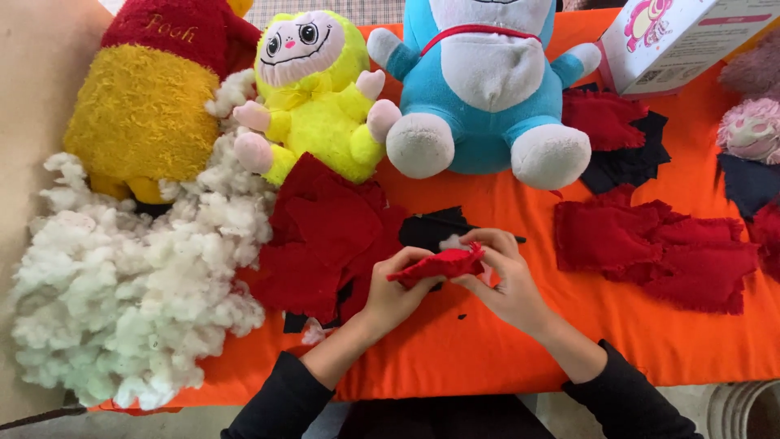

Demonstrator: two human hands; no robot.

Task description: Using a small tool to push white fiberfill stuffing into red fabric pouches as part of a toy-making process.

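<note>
Both hands work over the orange cloth-covered table [487, 358], near its front edge. Left hand [394, 293] and right hand [504, 276] each pinch one small red fabric piece [439, 265] between them, fingers closed on it. White stuffing [122, 301] heaps at the left edge; red fabric pile [325, 236] lies just beside the left hand.

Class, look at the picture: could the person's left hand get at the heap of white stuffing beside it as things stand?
Probably yes. The left hand is busy, pinching a small red cloth piece together with the right hand, but the white stuffing lies open on that side, with only flat red cloth pieces between.
</note>
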